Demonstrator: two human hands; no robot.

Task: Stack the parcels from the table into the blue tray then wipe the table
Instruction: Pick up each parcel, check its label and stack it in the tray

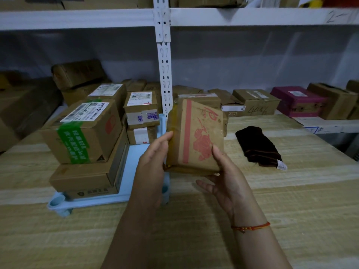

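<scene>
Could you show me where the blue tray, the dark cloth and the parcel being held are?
blue tray (134, 162): head view, bare floor.
dark cloth (256, 145): head view, middle of the fold.
held parcel (196, 136): head view, printed front face.

Parcel (195, 136) between my hands: matt brown cardboard, scuffed, red print, glossy yellowish tape along its left edge. Table (291, 220): pale wood-grain top, low sheen; tray (124, 191): smooth light-blue plastic, carrying matt cardboard boxes (85, 131) with paper labels and green tape. Cloth (258, 146): dark, soft, napped fabric; shelf upright (165, 74): white painted metal.
</scene>
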